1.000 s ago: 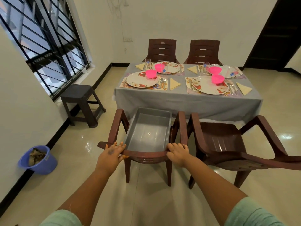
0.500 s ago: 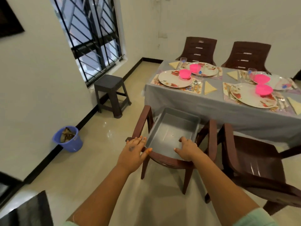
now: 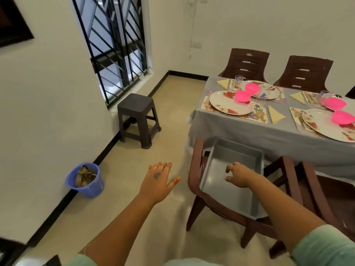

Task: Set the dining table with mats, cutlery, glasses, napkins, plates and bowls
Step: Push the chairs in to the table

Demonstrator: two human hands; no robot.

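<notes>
Both hands now lifted off the chair, gripped at its back a second ago. Left hand spread flat over bare floor, fingers straight, holding nothing. Right hand hanging above the grey tub, fingers loosely curled, empty. Nothing in the tub, set on the chair seat, long axis running toward the table. Blue bucket against the wall, holding crumpled brownish scraps. On the table: flowered plates on mats, pink bowls on the plates, yellow napkin folded to a triangle, tip pointing away, cutlery beside the near plate, handles toward the camera.
</notes>
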